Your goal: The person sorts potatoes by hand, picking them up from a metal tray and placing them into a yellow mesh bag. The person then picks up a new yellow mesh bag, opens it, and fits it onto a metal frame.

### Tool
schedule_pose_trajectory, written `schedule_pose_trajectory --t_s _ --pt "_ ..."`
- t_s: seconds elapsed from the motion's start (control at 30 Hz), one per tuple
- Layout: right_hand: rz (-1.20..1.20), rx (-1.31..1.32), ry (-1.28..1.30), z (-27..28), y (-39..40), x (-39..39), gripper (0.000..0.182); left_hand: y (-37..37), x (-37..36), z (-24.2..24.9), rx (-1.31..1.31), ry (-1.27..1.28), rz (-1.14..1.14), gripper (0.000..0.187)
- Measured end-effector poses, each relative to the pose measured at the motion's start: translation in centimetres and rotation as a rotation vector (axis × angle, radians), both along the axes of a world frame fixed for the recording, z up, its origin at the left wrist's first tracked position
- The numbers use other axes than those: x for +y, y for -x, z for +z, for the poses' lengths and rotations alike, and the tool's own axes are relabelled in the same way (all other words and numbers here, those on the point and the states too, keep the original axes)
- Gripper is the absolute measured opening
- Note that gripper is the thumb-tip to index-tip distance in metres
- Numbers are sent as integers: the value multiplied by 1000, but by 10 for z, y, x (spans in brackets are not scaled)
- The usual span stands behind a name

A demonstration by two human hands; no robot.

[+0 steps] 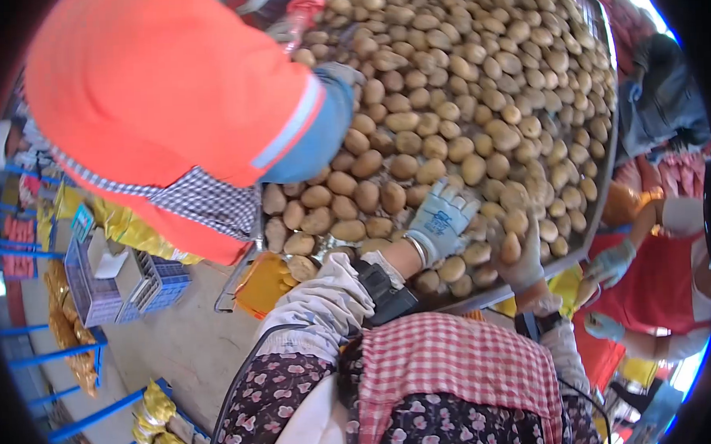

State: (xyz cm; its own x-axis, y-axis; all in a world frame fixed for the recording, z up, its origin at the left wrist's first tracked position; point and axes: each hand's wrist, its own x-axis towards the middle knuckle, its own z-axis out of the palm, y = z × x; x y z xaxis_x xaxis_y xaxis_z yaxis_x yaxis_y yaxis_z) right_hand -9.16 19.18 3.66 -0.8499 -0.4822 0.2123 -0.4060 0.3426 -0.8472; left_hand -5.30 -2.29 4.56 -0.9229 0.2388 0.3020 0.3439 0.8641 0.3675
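Observation:
A big metal tray [600, 187] is heaped with many brown potatoes [460, 82]. My left hand [443, 218], in a pale blue-grey glove, lies flat on the potatoes near the tray's front edge, fingers spread, holding nothing I can see. My right hand [519, 254], in a grey glove, is closed around one potato [510, 248] just above the front rim. A black band sits on my left wrist [384, 288].
A person in an orange top [167, 95] leans over the tray's left side, gloved hand among the potatoes. Another person in red with pale gloves [611, 262] stands at the right. Blue crates [120, 288] and yellow mesh bags [162, 437] sit on the floor at left.

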Motion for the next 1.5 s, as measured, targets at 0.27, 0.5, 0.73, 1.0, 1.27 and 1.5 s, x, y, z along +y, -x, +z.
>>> schedule_pose_trajectory --t_s 0.27,0.5,0.73,1.0,1.27,1.5 --pt "-47 -1478 918 31 -4 -26 74 3 10 13 -242 -882 -130 48" --pt "-193 -1490 999 36 20 -14 65 -7 7 -35 45 -983 129 38" --pt "-142 -624 139 35 -1 -4 60 -41 -70 3 297 -246 460 43" --pt "484 -4 -910 64 1 -78 65 -64 -72 -2 -64 -232 98 34" --pt "-9 -534 87 17 -3 -27 63 -1 -151 -28 -293 308 515 18" --pt "57 -970 968 41 -25 -7 55 17 -176 -33 -552 365 466 48"
